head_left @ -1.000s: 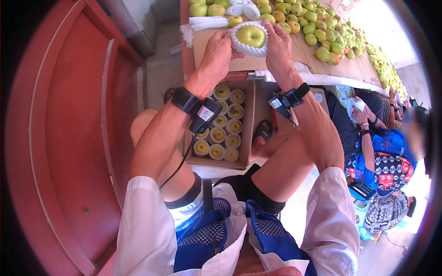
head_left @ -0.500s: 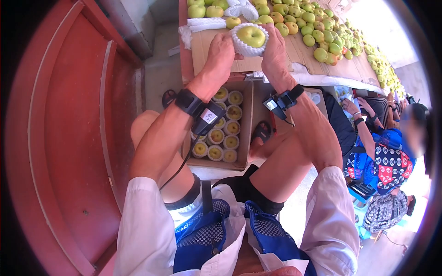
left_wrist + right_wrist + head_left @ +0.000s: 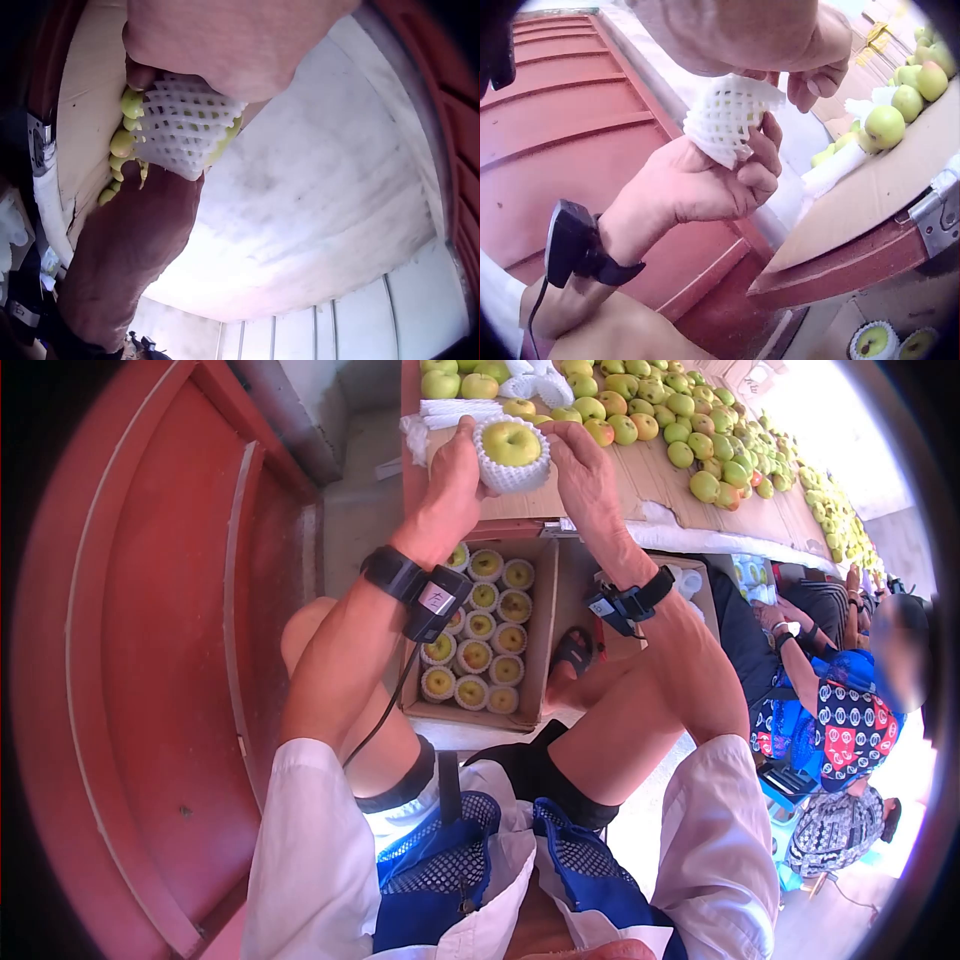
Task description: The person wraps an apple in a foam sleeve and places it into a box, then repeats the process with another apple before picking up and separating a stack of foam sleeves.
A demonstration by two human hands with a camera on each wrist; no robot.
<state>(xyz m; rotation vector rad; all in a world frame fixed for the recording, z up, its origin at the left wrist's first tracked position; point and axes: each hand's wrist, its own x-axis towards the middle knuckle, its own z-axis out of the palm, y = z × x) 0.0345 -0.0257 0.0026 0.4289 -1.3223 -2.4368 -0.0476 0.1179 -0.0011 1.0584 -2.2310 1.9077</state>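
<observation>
A green apple (image 3: 512,444) in a white foam net (image 3: 513,476) is held up over the table's near edge. My left hand (image 3: 455,482) grips it from the left; in the right wrist view its fingers (image 3: 759,174) curl round the net. On the other side my right hand (image 3: 588,482) is right at the net's edge, its fingers (image 3: 825,79) loosely bent beyond the net in the right wrist view. Below my arms, a cardboard box (image 3: 540,590) holds several netted apples (image 3: 475,655).
Many loose green apples (image 3: 690,420) lie on the cardboard-covered table (image 3: 660,475). Spare foam nets (image 3: 460,412) are at its left corner. A red door (image 3: 150,660) stands on the left. People (image 3: 840,730) sit at the right, near another box (image 3: 690,575).
The netted apple has moved slightly left and down in the head view, with my left hand round it. My right hand's fingers have shifted from the apple's side toward the net's edge.
</observation>
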